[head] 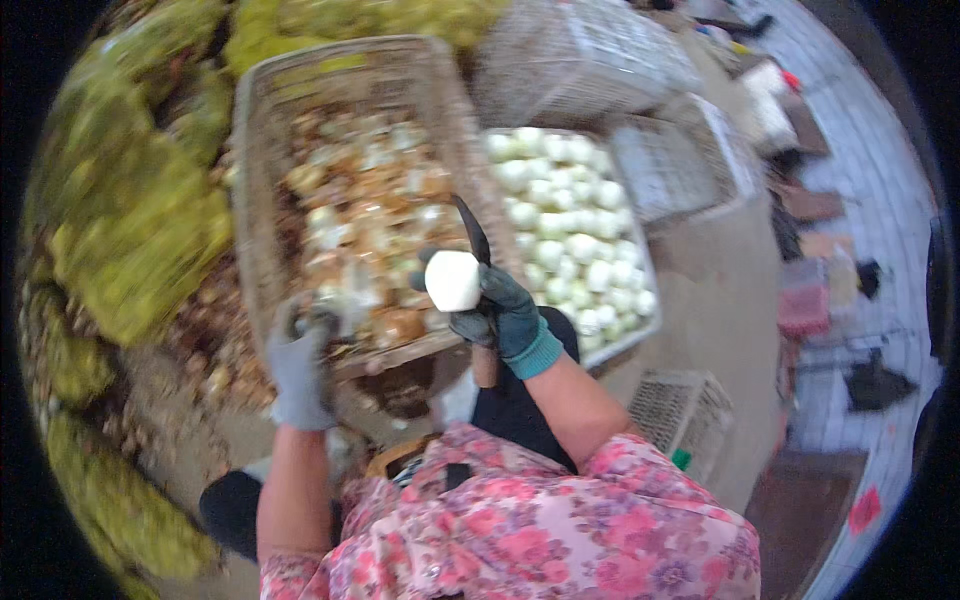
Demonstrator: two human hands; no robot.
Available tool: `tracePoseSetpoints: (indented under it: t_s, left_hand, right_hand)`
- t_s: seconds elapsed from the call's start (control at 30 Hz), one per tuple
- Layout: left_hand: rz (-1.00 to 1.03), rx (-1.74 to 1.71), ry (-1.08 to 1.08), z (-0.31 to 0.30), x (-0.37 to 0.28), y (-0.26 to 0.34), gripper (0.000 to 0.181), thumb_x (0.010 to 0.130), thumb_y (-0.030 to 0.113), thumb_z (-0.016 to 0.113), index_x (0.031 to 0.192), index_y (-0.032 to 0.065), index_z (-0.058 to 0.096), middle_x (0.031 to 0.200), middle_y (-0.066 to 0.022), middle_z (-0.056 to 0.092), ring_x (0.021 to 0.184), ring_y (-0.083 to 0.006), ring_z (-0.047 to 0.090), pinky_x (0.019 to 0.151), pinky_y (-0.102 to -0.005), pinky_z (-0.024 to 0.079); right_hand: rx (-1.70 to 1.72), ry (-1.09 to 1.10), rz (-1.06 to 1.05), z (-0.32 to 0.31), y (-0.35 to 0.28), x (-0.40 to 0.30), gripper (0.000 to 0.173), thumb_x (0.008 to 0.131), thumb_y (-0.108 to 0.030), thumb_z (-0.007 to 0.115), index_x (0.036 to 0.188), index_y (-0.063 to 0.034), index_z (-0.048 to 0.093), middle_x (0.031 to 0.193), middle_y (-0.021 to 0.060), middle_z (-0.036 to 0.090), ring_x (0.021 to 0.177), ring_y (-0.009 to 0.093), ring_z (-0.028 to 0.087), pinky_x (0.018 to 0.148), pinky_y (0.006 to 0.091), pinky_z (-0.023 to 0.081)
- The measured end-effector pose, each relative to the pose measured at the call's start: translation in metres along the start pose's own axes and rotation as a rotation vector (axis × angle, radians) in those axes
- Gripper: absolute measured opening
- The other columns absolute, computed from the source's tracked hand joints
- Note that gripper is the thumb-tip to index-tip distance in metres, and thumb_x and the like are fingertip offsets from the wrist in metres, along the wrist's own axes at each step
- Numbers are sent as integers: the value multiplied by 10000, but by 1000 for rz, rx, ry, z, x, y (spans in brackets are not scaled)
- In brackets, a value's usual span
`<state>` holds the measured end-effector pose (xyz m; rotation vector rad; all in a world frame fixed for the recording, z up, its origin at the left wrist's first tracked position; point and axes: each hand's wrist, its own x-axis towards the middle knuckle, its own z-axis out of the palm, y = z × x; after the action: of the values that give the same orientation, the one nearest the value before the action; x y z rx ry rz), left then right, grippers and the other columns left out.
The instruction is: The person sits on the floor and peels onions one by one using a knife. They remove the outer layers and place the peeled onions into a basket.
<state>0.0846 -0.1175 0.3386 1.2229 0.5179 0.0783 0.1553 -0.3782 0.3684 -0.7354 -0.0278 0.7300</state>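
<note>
My right hand [517, 311], in a dark green knit-cuffed glove, grips a peeled white onion [452, 281]. That same hand also holds a knife; its dark curved blade [472, 231] points up beyond the onion, and its wooden handle [485, 367] shows below the palm. Over the near left corner of a plastic crate [247, 187] is my left hand [304, 375], in a grey glove with curled fingers. Blur hides whether those fingers pinch anything. Brown and white onion skins [375, 202] fill much of that crate.
Peeled onions [559, 217] fill a white crate right of the skins. Further crates [585, 67] stand behind it, and a small one [667, 412] sits at lower right. Yellow mesh sacks [142, 240] line the left side. Loose skins [217, 360] litter the floor.
</note>
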Motion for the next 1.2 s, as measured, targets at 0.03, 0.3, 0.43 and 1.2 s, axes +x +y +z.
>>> tracePoseSetpoints:
  t_s: [0.03, 0.3, 0.43, 1.2]
  left_hand:
    - [77, 113, -33, -4, 11, -13, 440, 812, -13, 659, 1237, 33, 557, 1097, -123, 633, 975, -228, 644, 831, -349, 546]
    - [570, 1101, 69, 6, -19, 24, 634, 730, -64, 687, 1323, 74, 509, 1412, -198, 435, 1313, -364, 421, 1092, -413, 348]
    - [546, 928, 217, -41, -28, 25, 520, 772, -51, 663, 1273, 43, 556, 1383, -171, 483, 1315, -314, 440, 1095, -388, 341]
    - [-660, 1486, 302, -433, 60, -71, 359, 819, 182, 588, 1150, 65, 664, 1116, -220, 659, 1052, -385, 631, 904, -442, 506]
  right_hand:
    - [-32, 78, -53, -6, -22, -9, 555, 894, -371, 644, 1309, -21, 525, 974, 109, 692, 552, 93, 580, 483, 231, 488]
    - [-979, 861, -311, -71, -151, -86, 452, 830, -232, 717, 1218, -38, 593, 859, 35, 661, 592, 100, 610, 488, 233, 462]
    - [-1486, 953, -1, -152, -117, -67, 508, 820, -255, 719, 1258, -36, 586, 876, 62, 672, 558, 110, 591, 485, 276, 468]
    - [-1248, 805, -26, -50, -108, 18, 482, 896, -306, 637, 1289, -38, 557, 962, 96, 682, 501, 79, 529, 420, 204, 383]
